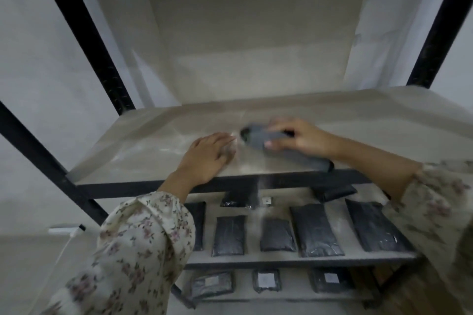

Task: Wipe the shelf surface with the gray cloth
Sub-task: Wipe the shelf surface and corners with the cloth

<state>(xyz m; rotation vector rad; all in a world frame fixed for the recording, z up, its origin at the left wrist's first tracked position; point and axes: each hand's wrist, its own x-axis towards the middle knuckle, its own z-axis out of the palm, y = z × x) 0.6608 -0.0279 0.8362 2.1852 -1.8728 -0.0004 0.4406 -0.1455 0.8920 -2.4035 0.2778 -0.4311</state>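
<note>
The shelf surface point(143, 140) is pale beige and glossy, framed by black metal posts. The gray cloth point(258, 139) lies bunched on it near the front middle, trailing toward the front edge on the right. My right hand point(304, 139) presses down on the cloth with fingers curled over it. Just left of the cloth, my left hand point(208, 155) rests flat on the shelf, fingers together and pointing toward the cloth, holding nothing. Both hands are blurred by motion.
Black upright posts point(97, 51) stand at the left and right of the rack. The lower shelf point(256, 261) carries several dark plastic-wrapped packets point(314, 230), and more packets lie on the shelf beneath. A white cable runs on the floor at the left.
</note>
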